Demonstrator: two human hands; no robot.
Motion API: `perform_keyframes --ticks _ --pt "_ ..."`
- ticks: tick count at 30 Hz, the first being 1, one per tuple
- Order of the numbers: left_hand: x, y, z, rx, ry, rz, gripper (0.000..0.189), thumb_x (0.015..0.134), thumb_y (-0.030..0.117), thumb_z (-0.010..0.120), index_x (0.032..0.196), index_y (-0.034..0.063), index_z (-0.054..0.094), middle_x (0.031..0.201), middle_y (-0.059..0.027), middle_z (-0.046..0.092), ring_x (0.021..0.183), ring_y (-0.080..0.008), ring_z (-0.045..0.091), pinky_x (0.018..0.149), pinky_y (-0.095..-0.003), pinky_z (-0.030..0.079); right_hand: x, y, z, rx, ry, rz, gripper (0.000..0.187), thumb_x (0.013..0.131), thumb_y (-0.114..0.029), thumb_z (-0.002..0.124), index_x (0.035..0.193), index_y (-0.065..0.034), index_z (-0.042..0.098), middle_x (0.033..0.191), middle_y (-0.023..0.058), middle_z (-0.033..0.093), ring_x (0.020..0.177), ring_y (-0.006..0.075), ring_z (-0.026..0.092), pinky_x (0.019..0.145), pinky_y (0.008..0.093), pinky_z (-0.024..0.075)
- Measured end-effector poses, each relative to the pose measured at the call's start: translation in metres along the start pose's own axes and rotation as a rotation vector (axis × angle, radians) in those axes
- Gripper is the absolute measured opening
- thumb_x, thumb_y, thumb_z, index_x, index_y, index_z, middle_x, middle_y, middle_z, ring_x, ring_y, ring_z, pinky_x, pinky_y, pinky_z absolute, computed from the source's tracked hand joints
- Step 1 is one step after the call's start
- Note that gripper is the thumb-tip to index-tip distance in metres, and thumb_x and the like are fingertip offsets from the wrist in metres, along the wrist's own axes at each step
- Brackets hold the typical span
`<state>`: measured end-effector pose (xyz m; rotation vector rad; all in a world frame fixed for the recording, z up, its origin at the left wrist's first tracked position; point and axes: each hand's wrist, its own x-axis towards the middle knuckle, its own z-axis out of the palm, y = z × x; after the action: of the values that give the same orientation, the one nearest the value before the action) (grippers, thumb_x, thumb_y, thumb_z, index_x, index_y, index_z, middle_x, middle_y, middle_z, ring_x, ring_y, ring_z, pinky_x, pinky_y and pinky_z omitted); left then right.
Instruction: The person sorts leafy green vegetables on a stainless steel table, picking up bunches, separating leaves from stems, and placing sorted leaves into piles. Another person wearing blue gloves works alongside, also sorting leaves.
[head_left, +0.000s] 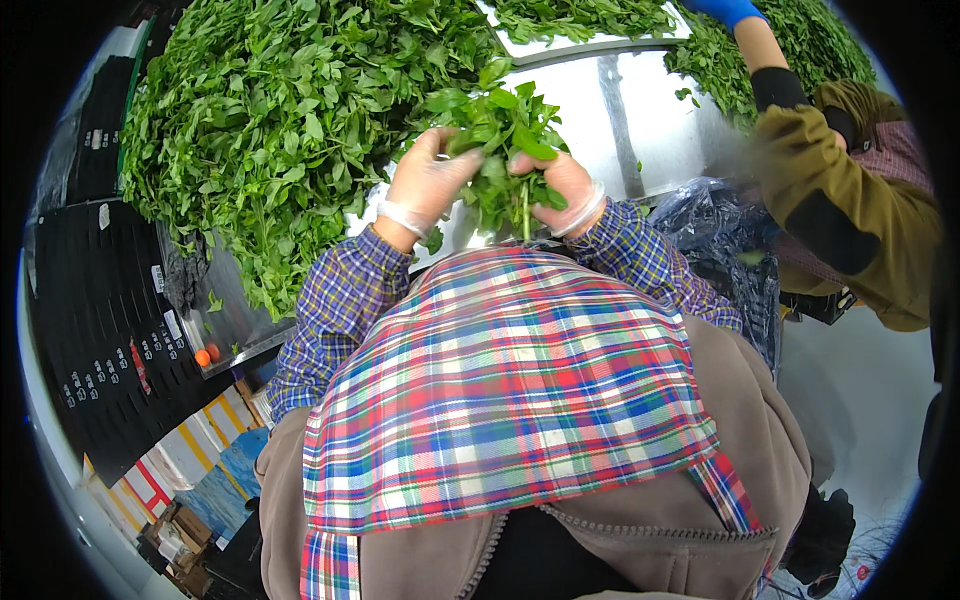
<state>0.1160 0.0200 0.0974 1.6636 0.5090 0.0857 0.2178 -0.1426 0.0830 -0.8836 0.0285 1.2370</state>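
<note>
Both my hands wear thin clear gloves and meet around a bunch of leafy green stems (495, 135) in front of my plaid apron. My left hand (429, 176) grips the bunch from the left, its thumb pressed to the leaves. From the right, my right hand (559, 187) closes on the same bunch, with pale stems pointing down beside it. A large heap of leafy greens (285, 127) lies left of and beyond my left hand. Beneath and behind the bunch is a shiny metal table (585, 112).
A co-worker's olive sleeve (817, 172) and blue-gloved hand (724, 9) reach over more greens (705, 75) at right. A plastic-lined black crate (720, 232) stands right of my right arm. Black crates (105, 300) line the left. Small orange round objects (202, 358) rest at the table's corner.
</note>
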Motion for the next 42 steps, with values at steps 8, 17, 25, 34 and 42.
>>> perform_keyframes --ticks 8,17,25,34,42 --pt "-0.002 -0.006 -0.029 -0.295 -0.189 0.034 0.029 0.084 -0.003 0.052 0.112 0.0000 0.056 0.112 -0.0114 0.054 0.099 -0.0197 0.056 0.081 -0.0280 0.047 0.004 -0.008 -0.007 0.348 -0.286 0.087 0.034 0.081 -0.007 0.047 0.113 0.0001 0.051 0.106 0.0138 0.059 0.091 0.0226 0.059 0.078 0.0337 0.0518" --pt "-0.004 -0.003 -0.023 -0.303 -0.173 -0.033 0.028 0.084 0.002 0.053 0.111 -0.0010 0.055 0.101 -0.0063 0.060 0.085 -0.0143 0.058 0.074 -0.0256 0.048 -0.002 -0.008 0.007 0.199 -0.216 0.037 0.026 0.076 -0.001 0.056 0.102 0.0007 0.057 0.093 0.0101 0.063 0.081 0.0216 0.063 0.077 0.0329 0.0528" --pt "-0.004 -0.009 0.000 -0.128 0.029 0.106 0.031 0.078 0.007 0.059 0.108 -0.0026 0.059 0.095 -0.0074 0.063 0.080 -0.0147 0.058 0.071 -0.0255 0.046 0.006 0.003 0.010 0.154 -0.255 0.074 0.030 0.081 -0.012 0.063 0.109 -0.0035 0.056 0.102 0.0076 0.061 0.094 0.0182 0.060 0.084 0.0334 0.0496" --pt "-0.013 0.023 -0.038 0.176 -0.314 0.074 0.044 0.078 0.010 0.057 0.118 -0.0046 0.050 0.102 -0.0114 0.061 0.088 -0.0170 0.056 0.078 -0.0273 0.045 -0.009 0.005 0.017 -0.128 -0.295 -0.154 0.034 0.079 -0.012 0.067 0.110 -0.0030 0.057 0.100 0.0078 0.063 0.088 0.0172 0.061 0.082 0.0303 0.0500" --pt "-0.011 0.043 -0.065 -0.412 -0.456 0.236 0.057 0.079 0.012 0.050 0.132 -0.0023 0.035 0.129 -0.0160 0.045 0.115 -0.0252 0.048 0.096 -0.0394 0.038 0.013 0.004 0.004 -0.401 -0.312 -0.266 0.037 0.077 -0.006 0.069 0.111 -0.0009 0.057 0.104 0.0105 0.061 0.091 0.0186 0.059 0.084 0.0293 0.0475"
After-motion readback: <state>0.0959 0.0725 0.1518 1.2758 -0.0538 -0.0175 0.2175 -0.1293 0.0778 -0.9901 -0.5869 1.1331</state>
